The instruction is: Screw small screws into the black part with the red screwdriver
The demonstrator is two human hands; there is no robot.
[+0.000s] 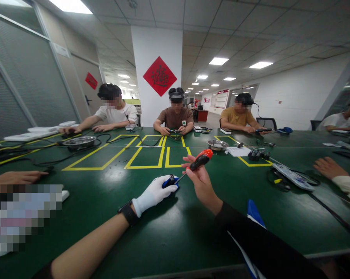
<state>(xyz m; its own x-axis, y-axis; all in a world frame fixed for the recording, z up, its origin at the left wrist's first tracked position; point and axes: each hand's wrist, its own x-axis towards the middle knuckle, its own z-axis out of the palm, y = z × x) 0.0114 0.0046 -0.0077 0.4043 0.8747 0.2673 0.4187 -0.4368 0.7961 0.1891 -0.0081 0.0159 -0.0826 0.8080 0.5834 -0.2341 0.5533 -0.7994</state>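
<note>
My left hand [157, 190], in a white glove with blue at the fingers and a dark watch at the wrist, is closed around a small black part [171, 180] with a silver metal end pointing up. Its lower side is hidden by the fingers. My bare right hand [200, 181] grips a screwdriver [202, 159] by its red and black handle. The thin shaft slants down to the left, with its tip at the black part; whether they touch I cannot tell.
Yellow tape outlines [144, 167] mark the green table [163, 240]. Metal bowls [218, 145], several black parts [257, 155] and a power strip [292, 176] lie on it. A blue item [254, 213] sits by my right sleeve. Co-workers sit opposite; other people's hands [330, 168] reach in at both sides.
</note>
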